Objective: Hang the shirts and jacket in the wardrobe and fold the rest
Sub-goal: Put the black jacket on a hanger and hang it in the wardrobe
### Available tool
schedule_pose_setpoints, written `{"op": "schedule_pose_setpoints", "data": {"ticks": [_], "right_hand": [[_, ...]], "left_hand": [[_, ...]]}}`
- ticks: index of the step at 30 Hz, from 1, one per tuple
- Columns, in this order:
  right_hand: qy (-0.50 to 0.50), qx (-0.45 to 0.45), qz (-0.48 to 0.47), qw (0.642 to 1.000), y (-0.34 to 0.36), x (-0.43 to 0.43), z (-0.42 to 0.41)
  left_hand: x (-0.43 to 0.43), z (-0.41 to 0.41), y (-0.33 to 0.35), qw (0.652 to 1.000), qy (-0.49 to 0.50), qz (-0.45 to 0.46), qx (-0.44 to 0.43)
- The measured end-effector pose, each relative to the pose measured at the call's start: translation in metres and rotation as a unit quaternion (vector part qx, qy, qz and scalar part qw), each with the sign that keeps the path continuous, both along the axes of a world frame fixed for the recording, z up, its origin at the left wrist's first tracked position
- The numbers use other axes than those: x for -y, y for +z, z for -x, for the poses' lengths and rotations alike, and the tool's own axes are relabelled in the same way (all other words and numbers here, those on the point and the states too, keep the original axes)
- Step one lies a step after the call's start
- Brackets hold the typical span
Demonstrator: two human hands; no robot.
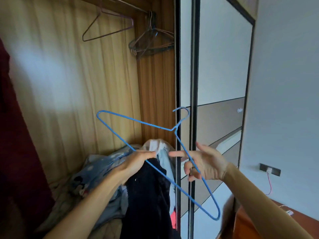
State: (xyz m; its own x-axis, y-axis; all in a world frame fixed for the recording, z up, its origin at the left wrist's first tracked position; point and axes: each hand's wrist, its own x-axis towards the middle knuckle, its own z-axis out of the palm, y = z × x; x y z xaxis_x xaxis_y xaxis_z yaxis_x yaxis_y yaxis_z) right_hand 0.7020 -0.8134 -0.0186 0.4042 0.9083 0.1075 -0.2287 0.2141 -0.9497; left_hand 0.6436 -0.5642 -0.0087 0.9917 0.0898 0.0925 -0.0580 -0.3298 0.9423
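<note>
Blue wire hanger [156, 125] is up in front of the open wardrobe [72, 87], tilted, hook pointing up and right against the dark frame of the sliding door [178, 75]. Left hand [138, 161] is in low at the hanger's long straight bar, fingers together and pinching a dark garment [148, 192] against that wire; the garment hangs straight down from the hand. Right hand [205, 165], in a tan sleeve [259, 199], has the hanger's other arm: index finger stretched out to the left, thumb up, lower fingers curled round the wire, so it grips the hanger there. The hanger's far corner hangs below that hand, in front of the door.

Up top, a purplish hanger [107, 27] hangs alone on the rail [120, 3], with a bunch of dark hangers [151, 40] crowded at the rail's right end. Down on the wardrobe floor there's a heap of clothes [96, 171]: pale blue dotted fabric, and a whitish piece [155, 145] just behind the left hand's fingertips. Dark red fabric [15, 135] fills the left edge.

On the door's brown panel sits a small pale mark [239, 110], too blurred to read. On the wall at right, a socket [270, 169] with a pink cable [269, 185] trailing down
</note>
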Motion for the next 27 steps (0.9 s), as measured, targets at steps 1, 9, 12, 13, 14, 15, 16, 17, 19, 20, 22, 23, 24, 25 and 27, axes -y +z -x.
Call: {"op": "schedule_pose_setpoints", "data": {"ticks": [1,9,12,13,14,15,16,17,19,20,22,23,24,25,27], "right_hand": [[-0.016,0.025,0.026,0.999,0.006,-0.008,0.002],[-0.292,-0.017,-0.047,0.955,0.026,-0.008,0.0],[-0.364,-0.051,-0.072,0.927,0.013,0.029,-0.008],[-0.383,-0.059,-0.086,0.918,0.009,0.044,-0.01],[-0.398,-0.066,-0.099,0.91,0.005,0.061,-0.01],[-0.411,-0.072,-0.107,0.902,0.002,0.078,-0.01],[-0.421,-0.078,-0.107,0.897,-0.003,0.094,-0.008],[-0.429,-0.085,-0.097,0.894,-0.009,0.108,-0.007],[-0.445,-0.086,-0.059,0.889,-0.024,0.131,0.001],[-0.452,-0.079,-0.031,0.888,-0.035,0.138,0.006],[-0.459,-0.058,0.031,0.886,-0.061,0.147,0.02],[-0.46,-0.048,0.061,0.884,-0.076,0.149,0.028],[-0.464,-0.041,0.083,0.881,-0.09,0.15,0.038],[-0.471,-0.035,0.097,0.876,-0.104,0.153,0.047],[-0.488,-0.031,0.099,0.866,-0.134,0.16,0.062]], "left_hand": [[0.005,-0.001,-0.006,1.0,-0.005,-0.026,-0.004],[0.035,-0.008,-0.022,0.989,-0.038,-0.114,-0.086],[0.051,0.0,-0.01,0.935,-0.134,-0.293,-0.15],[0.056,-0.001,-0.01,0.903,-0.157,-0.359,-0.173],[0.059,-0.005,-0.01,0.867,-0.163,-0.425,-0.2],[0.063,-0.01,-0.013,0.833,-0.157,-0.481,-0.223],[0.068,-0.016,-0.017,0.796,-0.154,-0.534,-0.242],[0.074,-0.022,-0.024,0.766,-0.147,-0.573,-0.251],[0.09,-0.03,-0.041,0.748,-0.135,-0.602,-0.246],[0.1,-0.032,-0.044,0.767,-0.118,-0.586,-0.234],[0.116,-0.035,-0.051,0.796,-0.104,-0.562,-0.198],[0.122,-0.035,-0.054,0.811,-0.102,-0.543,-0.193],[0.125,-0.039,-0.06,0.827,-0.101,-0.524,-0.18],[0.126,-0.04,-0.065,0.841,-0.086,-0.497,-0.197],[0.122,-0.05,-0.077,0.857,-0.082,-0.466,-0.205]]}}
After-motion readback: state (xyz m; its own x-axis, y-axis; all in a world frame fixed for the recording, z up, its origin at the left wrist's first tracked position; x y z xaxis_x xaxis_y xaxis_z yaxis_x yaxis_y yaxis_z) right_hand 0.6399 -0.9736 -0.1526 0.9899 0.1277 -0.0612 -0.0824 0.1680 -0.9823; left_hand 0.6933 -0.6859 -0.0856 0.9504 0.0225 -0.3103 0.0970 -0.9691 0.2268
